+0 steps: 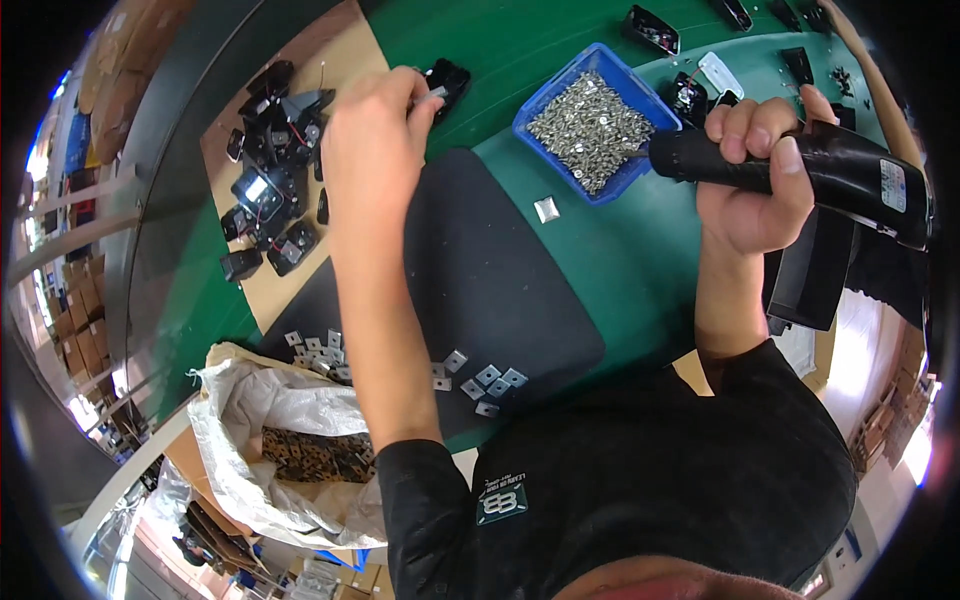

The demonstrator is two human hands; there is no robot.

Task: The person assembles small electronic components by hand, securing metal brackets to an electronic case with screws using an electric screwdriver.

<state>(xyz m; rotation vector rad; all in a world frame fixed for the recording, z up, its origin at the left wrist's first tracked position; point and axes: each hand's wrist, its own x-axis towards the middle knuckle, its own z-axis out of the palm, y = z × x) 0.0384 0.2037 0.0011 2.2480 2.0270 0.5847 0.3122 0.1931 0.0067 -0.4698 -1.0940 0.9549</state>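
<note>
My right hand [755, 165] is wrapped round a black electric screwdriver [850, 180]. The driver's tip points left, at the screws [590, 130] heaped in a blue plastic bin [570, 72]. Farther left, the fingers of my left hand [375, 120] are closed in a pinch on a small silver metal plate [433, 95]. That plate is right beside a black plastic housing [452, 82], and my fingers partly cover both. A lone square metal plate [546, 209] lies on the green table between the bin and the dark mat [490, 240].
Black housings with wires [265, 190] are piled on brown cardboard [300, 60] at the left. Several metal plates [488, 375] lie at the mat's near edge. A white woven sack [230, 430] stands near left. More black parts [652, 30] and another person's arm [880, 90] are far right.
</note>
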